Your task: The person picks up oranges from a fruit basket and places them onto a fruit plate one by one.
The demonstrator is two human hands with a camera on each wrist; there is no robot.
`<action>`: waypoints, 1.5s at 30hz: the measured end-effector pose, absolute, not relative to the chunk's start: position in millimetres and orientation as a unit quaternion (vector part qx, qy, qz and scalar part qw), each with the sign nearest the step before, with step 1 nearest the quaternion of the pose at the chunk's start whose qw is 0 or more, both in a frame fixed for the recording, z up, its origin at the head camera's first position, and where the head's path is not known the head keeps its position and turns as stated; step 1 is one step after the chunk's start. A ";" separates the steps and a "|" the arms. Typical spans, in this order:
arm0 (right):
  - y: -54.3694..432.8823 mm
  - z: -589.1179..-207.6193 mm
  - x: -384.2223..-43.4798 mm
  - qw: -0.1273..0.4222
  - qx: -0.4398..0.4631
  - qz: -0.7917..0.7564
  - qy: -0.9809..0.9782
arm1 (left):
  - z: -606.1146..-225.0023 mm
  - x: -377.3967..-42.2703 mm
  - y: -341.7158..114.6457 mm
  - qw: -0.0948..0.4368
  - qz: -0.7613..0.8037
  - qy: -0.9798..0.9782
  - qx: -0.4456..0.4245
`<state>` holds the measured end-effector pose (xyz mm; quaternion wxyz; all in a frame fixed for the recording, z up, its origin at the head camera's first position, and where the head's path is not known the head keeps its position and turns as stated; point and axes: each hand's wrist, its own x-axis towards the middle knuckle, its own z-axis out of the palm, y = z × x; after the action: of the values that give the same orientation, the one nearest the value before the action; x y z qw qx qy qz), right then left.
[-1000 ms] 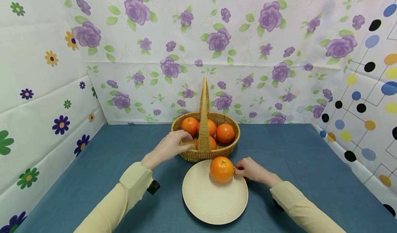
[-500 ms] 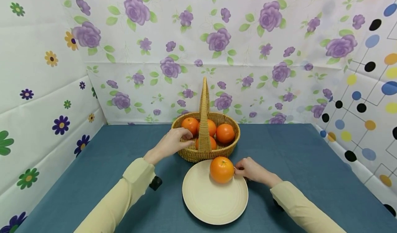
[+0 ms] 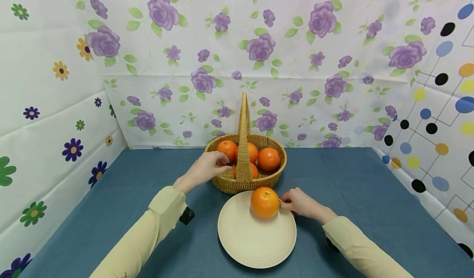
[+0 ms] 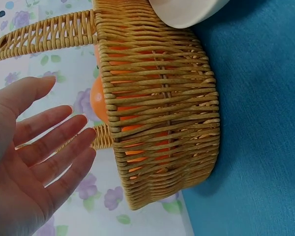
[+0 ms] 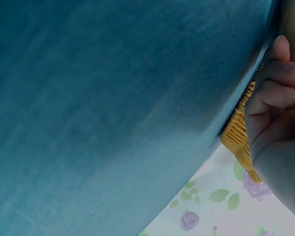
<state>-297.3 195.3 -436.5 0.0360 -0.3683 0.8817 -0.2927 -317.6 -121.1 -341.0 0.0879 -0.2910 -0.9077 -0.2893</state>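
Note:
On the pale plate (image 3: 255,245) sits one orange (image 3: 264,202), near the rim closest to the basket. My right hand (image 3: 304,204) pinches the plate's right rim beside that orange; in the right wrist view the fingers (image 5: 278,98) are curled by the plate's underside. A wicker basket (image 3: 226,184) with a tall handle (image 3: 243,146) stands behind the plate and holds several oranges (image 3: 269,159). My left hand (image 3: 207,169) hovers over the basket's left rim with nothing in it. The left wrist view shows its palm (image 4: 19,187) facing the basket, fingers extended and apart.
A blue cloth (image 3: 352,195) covers the table. Behind it hangs a white sheet with purple roses (image 3: 261,47), and patterned sheets close off the left and right sides. The basket handle rises high over the oranges.
My left hand has shifted slightly right and away from me over the basket's rim. The right hand, plate and oranges stay where they were.

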 end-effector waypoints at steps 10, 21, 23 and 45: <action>195.2 -436.2 -297.8 0.038 -0.364 -0.290 0.884 | -340.5 -323.8 -123.2 0.083 -0.298 -0.912 -0.270; 195.5 -437.7 -299.2 0.045 -0.362 -0.294 0.883 | -341.1 -335.1 -125.3 0.092 -0.288 -0.924 -0.233; 195.5 -438.0 -299.3 0.044 -0.362 -0.293 0.884 | -340.7 -337.0 -124.6 0.098 -0.284 -0.927 -0.223; 195.6 -436.6 -297.9 0.051 -0.355 -0.301 0.884 | -341.7 -350.4 -123.2 0.116 -0.275 -0.940 -0.168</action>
<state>-297.9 195.6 -436.6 0.0514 -0.3548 0.8837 -0.3010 -350.4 -123.2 -341.7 0.1159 -0.1681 -0.9396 -0.2748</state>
